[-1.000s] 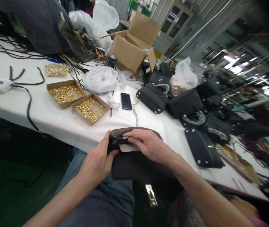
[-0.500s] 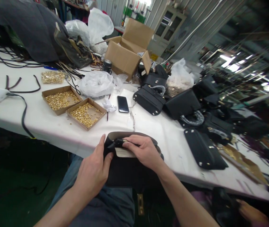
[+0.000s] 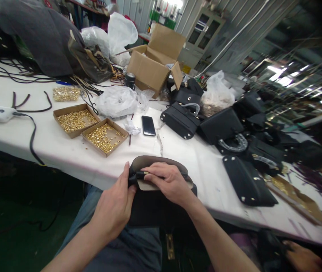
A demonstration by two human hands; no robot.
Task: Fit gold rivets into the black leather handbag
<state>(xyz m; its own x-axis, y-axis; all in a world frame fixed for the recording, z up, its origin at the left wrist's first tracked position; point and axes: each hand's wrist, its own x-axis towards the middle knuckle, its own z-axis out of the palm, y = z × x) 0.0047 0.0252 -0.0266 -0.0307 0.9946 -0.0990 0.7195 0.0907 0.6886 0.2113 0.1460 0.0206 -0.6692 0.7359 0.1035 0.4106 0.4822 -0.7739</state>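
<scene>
A black handbag rests over my lap at the table edge, its mouth open and its beige lining showing. My left hand grips the bag's left side, thumb at the near rim and fingers along the outside. Inside the mouth, my right hand pinches a slim black piece with a gold-coloured end, whose kind I cannot make out. That piece points left, toward the side held by my left hand. My right fingers partly hide it.
Two cardboard trays of small gold fittings lie ahead-left. A phone, a plastic bag and a cardboard box stand beyond. Several black handbags crowd the right. Another person's hand shows at lower right.
My right fingers have shifted slightly left with the slim black piece, nearer the bag's left side. My left hand keeps its grip. The whole view has shifted a little.
</scene>
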